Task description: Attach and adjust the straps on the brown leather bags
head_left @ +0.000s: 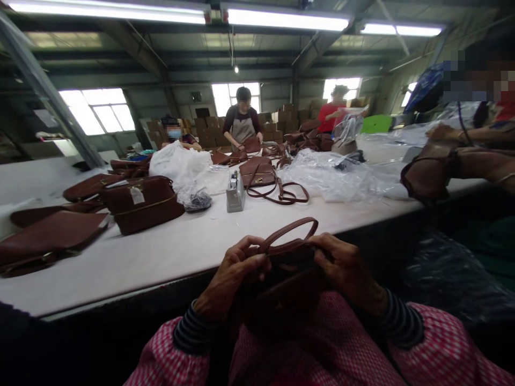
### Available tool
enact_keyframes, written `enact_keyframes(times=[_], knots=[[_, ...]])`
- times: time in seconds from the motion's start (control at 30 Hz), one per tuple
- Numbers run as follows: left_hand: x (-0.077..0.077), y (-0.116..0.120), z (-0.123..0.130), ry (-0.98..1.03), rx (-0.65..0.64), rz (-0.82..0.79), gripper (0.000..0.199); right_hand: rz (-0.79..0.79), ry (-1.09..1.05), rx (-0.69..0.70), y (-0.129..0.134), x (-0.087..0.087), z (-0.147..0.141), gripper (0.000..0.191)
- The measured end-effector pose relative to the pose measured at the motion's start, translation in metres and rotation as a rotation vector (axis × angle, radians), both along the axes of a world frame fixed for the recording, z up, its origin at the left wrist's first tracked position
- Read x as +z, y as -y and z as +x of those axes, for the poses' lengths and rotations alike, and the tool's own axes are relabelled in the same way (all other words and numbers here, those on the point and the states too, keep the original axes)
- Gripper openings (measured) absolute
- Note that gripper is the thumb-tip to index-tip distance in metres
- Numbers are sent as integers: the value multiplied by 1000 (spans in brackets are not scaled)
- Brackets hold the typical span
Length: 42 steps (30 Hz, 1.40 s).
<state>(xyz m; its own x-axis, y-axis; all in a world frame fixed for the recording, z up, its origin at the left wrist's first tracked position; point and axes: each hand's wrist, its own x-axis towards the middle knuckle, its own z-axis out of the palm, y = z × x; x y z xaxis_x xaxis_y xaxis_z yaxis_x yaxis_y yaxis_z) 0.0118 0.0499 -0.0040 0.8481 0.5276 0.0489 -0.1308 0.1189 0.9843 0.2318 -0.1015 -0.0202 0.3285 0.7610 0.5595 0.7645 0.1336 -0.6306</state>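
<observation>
Between my hands, just off the table's near edge, is a brown handbag with its mouth open toward me and a looped top handle standing up. My left hand pinches the rim near the handle's left end. At the other end, my right hand has its fingers closed on the rim. The bag's lower part sits low over my lap in dark shadow, so its details are hidden. Beyond it on the table lies another brown bag with a long strap.
A grey tape dispenser stands on the white table. Several brown bags lie at left. Clear plastic wrapping is heaped at centre and right. Co-workers handle bags across the table and at right, where an arm reaches in.
</observation>
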Motion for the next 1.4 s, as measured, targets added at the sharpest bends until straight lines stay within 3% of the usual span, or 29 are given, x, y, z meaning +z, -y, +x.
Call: enact_keyframes(times=[0.13,0.23,0.37,0.47,0.67,0.83,1.0,1.17,1.27,1.4], knots=[[4,0,4,-68,50,95,29,-204,-391,173,-1,9,5,15],[9,-1,9,-111,79,213,28,-367,-594,312,0,23,6,24],[14,-3,16,-170,133,406,24,-459,-610,404,-5,40,4,35],[16,-4,19,-179,134,412,26,-456,-622,468,-13,44,3,41],[23,-9,21,-191,-54,359,29,-407,-670,504,-25,43,3,43],[23,-2,27,-125,48,317,23,-360,-577,436,-24,39,3,39],[13,10,27,-2,196,228,24,-246,-477,345,-18,24,8,30],[7,6,19,146,404,158,25,-216,-386,126,-1,3,30,31],[6,0,13,235,487,78,27,-133,-470,-82,12,-16,47,33],[6,-9,2,294,581,4,33,1,-787,-318,33,-49,66,42]])
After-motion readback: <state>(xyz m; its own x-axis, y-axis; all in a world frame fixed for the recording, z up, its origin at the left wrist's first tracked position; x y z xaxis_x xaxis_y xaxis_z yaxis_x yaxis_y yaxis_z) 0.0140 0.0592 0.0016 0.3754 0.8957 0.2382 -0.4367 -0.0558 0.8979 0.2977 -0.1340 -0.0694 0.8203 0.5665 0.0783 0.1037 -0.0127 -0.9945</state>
